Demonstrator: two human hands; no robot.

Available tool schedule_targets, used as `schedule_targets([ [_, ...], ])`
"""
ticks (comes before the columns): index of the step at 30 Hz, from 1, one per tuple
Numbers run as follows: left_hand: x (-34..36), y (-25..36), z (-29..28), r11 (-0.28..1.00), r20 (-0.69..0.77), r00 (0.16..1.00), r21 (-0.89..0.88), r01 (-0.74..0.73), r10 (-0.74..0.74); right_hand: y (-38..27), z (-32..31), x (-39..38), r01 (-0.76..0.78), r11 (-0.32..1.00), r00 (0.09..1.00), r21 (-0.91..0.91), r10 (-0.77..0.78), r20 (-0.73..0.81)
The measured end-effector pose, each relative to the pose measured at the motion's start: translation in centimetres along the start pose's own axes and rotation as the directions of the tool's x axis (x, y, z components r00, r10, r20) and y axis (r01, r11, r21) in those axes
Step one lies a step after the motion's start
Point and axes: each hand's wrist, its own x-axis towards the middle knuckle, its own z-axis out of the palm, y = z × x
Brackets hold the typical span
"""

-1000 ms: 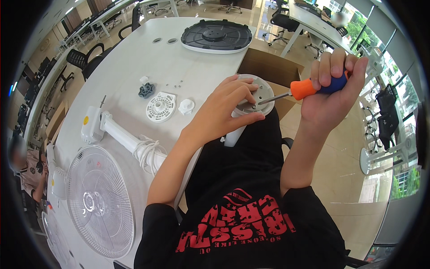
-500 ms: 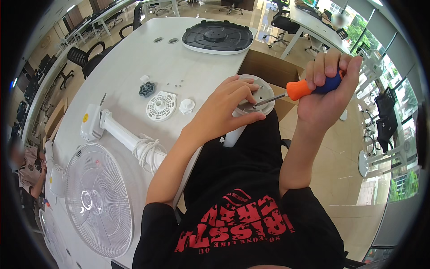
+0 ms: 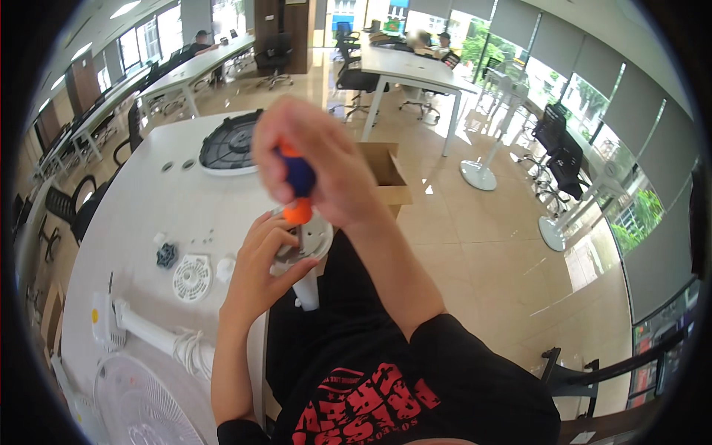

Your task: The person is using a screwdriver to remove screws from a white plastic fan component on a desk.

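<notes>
Head view: a white disc point(image 3: 319, 236) is seen near the middle of the frame, beside the right edge of the desk point(image 3: 141, 215), its tube point(image 3: 307, 291) pointed toward the bottom. A blue-and-orange screwdriver point(image 3: 300, 182) is clenched in the fingers of the right hand point(image 3: 319, 163), its long axis nearly vertical in the frame, its shaft directed down onto the disc. The disc is reached more closely by the left hand point(image 3: 256, 267), whose fingers are spread over its left part, beside the shaft, with the thumb along its lower rim; whether anything is pinched there cannot be told. The screwdriver's tip cannot be made out, the right hand is blurred, the black lid point(image 3: 231, 142) is partly covered by it, and the fan cage point(image 3: 141, 408) is cut off at lower left.
</notes>
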Motion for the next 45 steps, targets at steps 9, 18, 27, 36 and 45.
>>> schedule_targets([
  [9, 0.4, 0.2, 0.4, 1.000, -0.024, 1.000, -0.019, 0.011, -0.011, 2.1, -0.3, 2.2, -0.247, 0.927, 0.960, 0.284, 0.195, 0.199],
  [18, 0.6, 0.4, 0.4, 1.000, -0.031, 0.999, -0.010, -0.021, 0.020, 1.9, -0.2, 1.6, -0.208, 0.960, 0.978, 0.186, 0.209, 0.012],
  [27, 0.2, 0.1, 0.2, 0.993, 0.001, 0.993, -0.027, 0.117, -0.117, 1.6, 0.8, 0.0, -0.058, 0.998, 0.990, -0.005, 0.056, -0.131],
  [36, -0.3, -0.6, 0.8, 0.993, -0.042, 0.993, -0.013, 0.114, -0.114, 3.0, 3.1, 0.2, 0.189, 0.801, 0.846, -0.568, -0.426, -0.320],
  [45, 0.1, 0.1, 0.4, 0.992, 0.002, 0.992, -0.035, 0.124, -0.124, 0.7, 1.2, -0.6, -0.043, 0.992, 0.961, -0.122, 0.008, -0.275],
])
